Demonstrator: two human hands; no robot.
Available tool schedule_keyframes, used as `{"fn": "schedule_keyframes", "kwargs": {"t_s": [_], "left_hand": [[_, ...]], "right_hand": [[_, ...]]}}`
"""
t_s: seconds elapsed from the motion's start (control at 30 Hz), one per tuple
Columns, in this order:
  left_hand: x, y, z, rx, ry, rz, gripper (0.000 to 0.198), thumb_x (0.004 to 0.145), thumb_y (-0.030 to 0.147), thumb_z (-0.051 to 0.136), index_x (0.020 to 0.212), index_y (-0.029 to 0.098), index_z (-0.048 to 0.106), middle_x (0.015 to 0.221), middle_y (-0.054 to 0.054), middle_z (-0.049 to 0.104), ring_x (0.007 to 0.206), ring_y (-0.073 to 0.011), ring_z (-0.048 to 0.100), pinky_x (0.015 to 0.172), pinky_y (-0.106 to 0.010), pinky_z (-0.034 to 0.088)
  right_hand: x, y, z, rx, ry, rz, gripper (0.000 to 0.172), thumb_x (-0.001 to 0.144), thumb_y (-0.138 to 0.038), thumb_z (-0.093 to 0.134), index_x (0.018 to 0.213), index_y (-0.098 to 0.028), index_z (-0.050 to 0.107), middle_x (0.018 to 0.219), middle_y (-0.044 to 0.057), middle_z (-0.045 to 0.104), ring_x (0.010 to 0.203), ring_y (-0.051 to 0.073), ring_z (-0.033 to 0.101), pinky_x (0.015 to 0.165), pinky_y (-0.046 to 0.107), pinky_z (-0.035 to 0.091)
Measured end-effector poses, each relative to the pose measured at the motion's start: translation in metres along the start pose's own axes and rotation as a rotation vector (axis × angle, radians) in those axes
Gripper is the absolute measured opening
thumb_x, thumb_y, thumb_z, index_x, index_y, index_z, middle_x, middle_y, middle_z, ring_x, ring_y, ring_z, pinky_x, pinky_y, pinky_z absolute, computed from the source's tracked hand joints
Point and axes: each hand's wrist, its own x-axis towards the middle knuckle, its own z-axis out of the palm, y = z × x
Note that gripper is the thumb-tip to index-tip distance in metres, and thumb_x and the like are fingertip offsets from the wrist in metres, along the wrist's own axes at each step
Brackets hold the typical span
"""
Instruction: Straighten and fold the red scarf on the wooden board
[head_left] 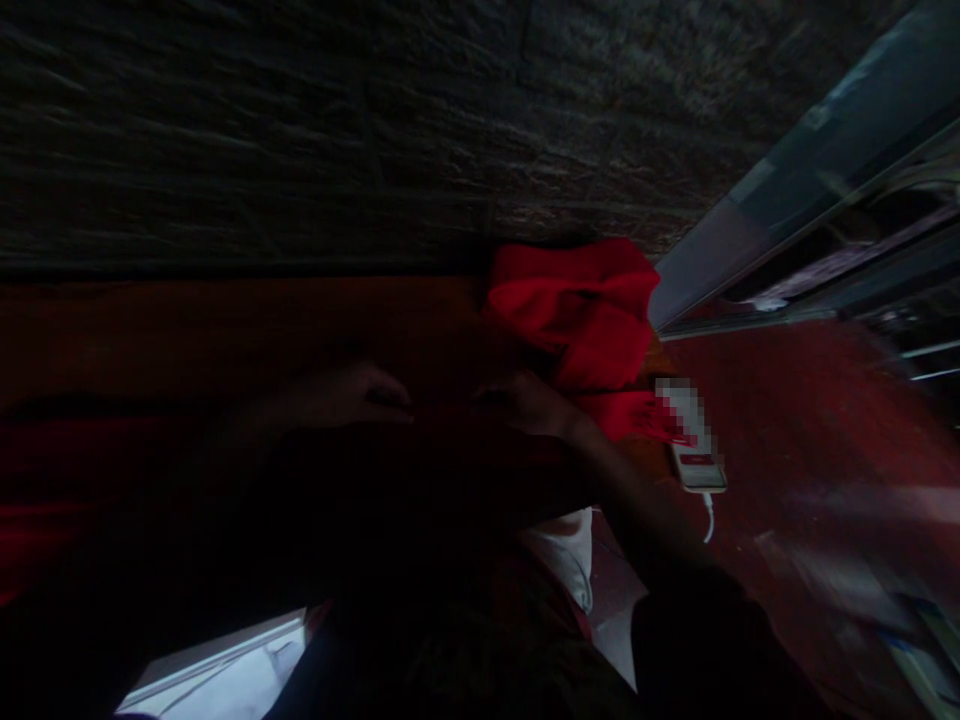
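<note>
Light is dim. Dark block wall [315, 130] stands beyond the hands [352, 393] [534, 402], wooden table [300, 315] between; red floor [802, 430] and grey frame [757, 215] lie to their right.

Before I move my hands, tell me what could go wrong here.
The phone sits by the table's right end, with the fringe of the red cloth reaching it; pulling the cloth might drag it off. Its white cable hangs loose-looking and could get tugged too. And the area around your left hand and right hand is very dark, so a misplaced grip might go unnoticed.
</note>
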Motion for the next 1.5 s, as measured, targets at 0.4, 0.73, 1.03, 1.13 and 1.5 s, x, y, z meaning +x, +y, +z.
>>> {"fn": "schedule_keyframes", "kwargs": {"t_s": [0.4,0.73,1.03,1.13,1.5], "left_hand": [[-0.009,-0.004,-0.002,0.070,0.025,0.098,0.037,0.083,0.056,0.064,0.099,0.026,0.077,0.100,-0.002,0.077,0.084,-0.0188,0.069,0.075,-0.027,0.046],[-0.022,-0.013,-0.005,-0.010,0.033,0.047,0.030,0.081,0.049,0.070,0.097,0.024,0.077,0.094,-0.001,0.077,0.082,-0.0186,0.068,0.072,-0.027,0.047],[-0.025,-0.021,0.001,-0.101,0.063,0.084,0.024,0.088,0.042,0.065,0.103,0.027,0.076,0.103,0.001,0.077,0.093,-0.0182,0.069,0.086,-0.028,0.048],[-0.025,-0.021,0.004,-0.112,0.075,0.099,0.022,0.088,0.037,0.066,0.104,0.026,0.076,0.102,0.001,0.077,0.091,-0.0176,0.069,0.086,-0.028,0.048],[-0.032,-0.026,0.007,-0.129,0.136,0.184,0.034,0.087,0.033,0.069,0.121,0.028,0.068,0.121,-0.002,0.071,0.106,-0.0193,0.067,0.095,-0.031,0.048]], "right_hand": [[-0.005,-0.003,0.003,-0.038,0.001,0.019,0.015,0.095,-0.023,0.058,0.100,-0.018,0.072,0.097,0.003,0.073,0.085,0.014,0.068,0.076,0.024,0.049],[-0.005,-0.007,0.003,-0.069,0.018,0.021,0.018,0.096,-0.023,0.055,0.101,-0.019,0.072,0.098,0.004,0.073,0.084,0.015,0.068,0.074,0.025,0.051],[-0.006,-0.008,0.005,-0.119,0.009,0.049,0.017,0.094,-0.024,0.059,0.106,-0.020,0.071,0.101,0.003,0.073,0.086,0.015,0.069,0.073,0.024,0.052],[-0.005,-0.010,0.005,-0.125,0.025,0.044,0.018,0.093,-0.020,0.059,0.106,-0.021,0.072,0.100,0.003,0.073,0.086,0.016,0.070,0.073,0.024,0.054],[-0.008,-0.011,0.003,-0.124,0.057,0.034,0.027,0.094,-0.018,0.054,0.114,-0.024,0.071,0.107,0.004,0.073,0.091,0.019,0.072,0.079,0.030,0.059]]}}
